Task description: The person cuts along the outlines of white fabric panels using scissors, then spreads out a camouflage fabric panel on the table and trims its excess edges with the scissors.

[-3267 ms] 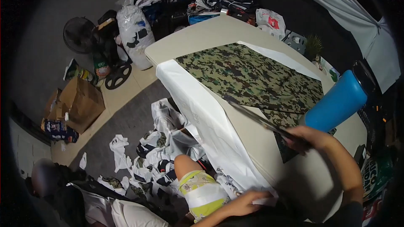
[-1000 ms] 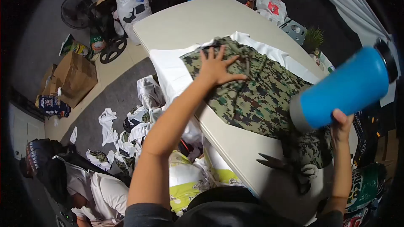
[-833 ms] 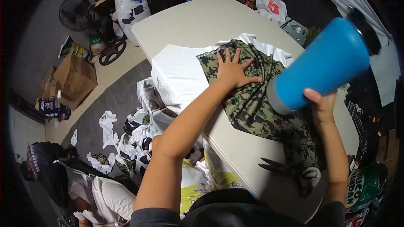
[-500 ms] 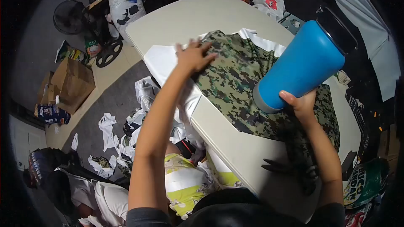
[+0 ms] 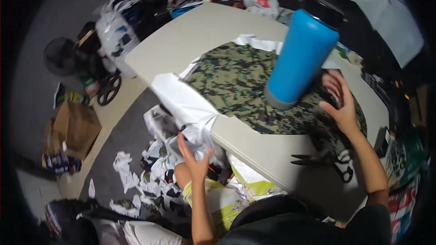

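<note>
The left hand (image 5: 195, 165) is positioned beside the near edge of the table, fingers apart and gripping nothing. The right hand (image 5: 340, 102) is located to the right of the blue bottle (image 5: 302, 56), its fingers curved and the thumb separated from them, clear of the bottle. Blur makes it uncertain whether the right fingertips touch the fabric beneath.

The camouflage fabric (image 5: 231, 77) lies spread over the table (image 5: 181, 41). The bottle, fitted with a black lid, stands on this fabric, tilted in the view. White cloth (image 5: 181, 100) borders the left end of the fabric and hangs over the table edge. Black scissors (image 5: 311, 159) rest near the fabric's near edge, blades slightly parted and directed left.

Below the table, cloth scraps (image 5: 125, 170) are scattered on the dark floor. A yellow-and-white cloth (image 5: 222, 204) covers the lap area. At lower left, part of another person (image 5: 147, 233) in white clothing is visible. Farther out are a cardboard box (image 5: 77, 129), a fan (image 5: 61, 56) and a filled plastic bag (image 5: 117, 36).
</note>
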`<state>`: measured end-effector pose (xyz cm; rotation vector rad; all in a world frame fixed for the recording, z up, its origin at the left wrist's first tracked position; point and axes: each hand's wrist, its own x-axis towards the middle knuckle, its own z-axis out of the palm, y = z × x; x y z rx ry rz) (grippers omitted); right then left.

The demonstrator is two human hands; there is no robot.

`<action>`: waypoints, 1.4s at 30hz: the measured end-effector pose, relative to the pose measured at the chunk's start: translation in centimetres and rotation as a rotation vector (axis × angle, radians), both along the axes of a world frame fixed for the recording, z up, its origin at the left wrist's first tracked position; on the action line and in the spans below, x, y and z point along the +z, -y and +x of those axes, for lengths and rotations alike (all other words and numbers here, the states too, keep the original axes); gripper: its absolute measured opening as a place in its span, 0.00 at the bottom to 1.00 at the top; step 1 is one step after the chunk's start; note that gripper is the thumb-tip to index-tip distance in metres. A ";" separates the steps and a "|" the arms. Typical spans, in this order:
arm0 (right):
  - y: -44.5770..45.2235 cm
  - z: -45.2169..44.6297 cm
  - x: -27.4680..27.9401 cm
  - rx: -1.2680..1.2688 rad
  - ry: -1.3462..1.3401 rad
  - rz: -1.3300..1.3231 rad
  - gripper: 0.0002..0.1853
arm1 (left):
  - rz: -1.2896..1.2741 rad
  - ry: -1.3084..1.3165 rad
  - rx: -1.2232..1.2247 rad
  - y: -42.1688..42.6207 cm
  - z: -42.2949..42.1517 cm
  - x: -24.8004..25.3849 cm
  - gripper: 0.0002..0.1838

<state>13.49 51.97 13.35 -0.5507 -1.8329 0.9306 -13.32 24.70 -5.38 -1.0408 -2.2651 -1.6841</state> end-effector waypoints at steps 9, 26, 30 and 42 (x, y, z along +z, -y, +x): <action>-1.0 -5.3 -0.4 0.107 -0.057 -0.106 0.50 | -0.009 0.103 -0.002 -2.2 2.7 -1.7 0.26; -3.1 -2.6 1.3 0.037 -0.021 -0.165 0.36 | -0.019 0.138 -0.258 -0.7 11.6 9.2 0.11; -1.7 -5.0 2.3 0.075 -0.074 -0.283 0.36 | -0.087 0.137 -0.256 0.3 11.1 9.6 0.12; -0.1 -21.0 0.4 0.278 -0.027 0.149 0.42 | -0.177 0.210 -0.275 0.5 13.0 10.7 0.13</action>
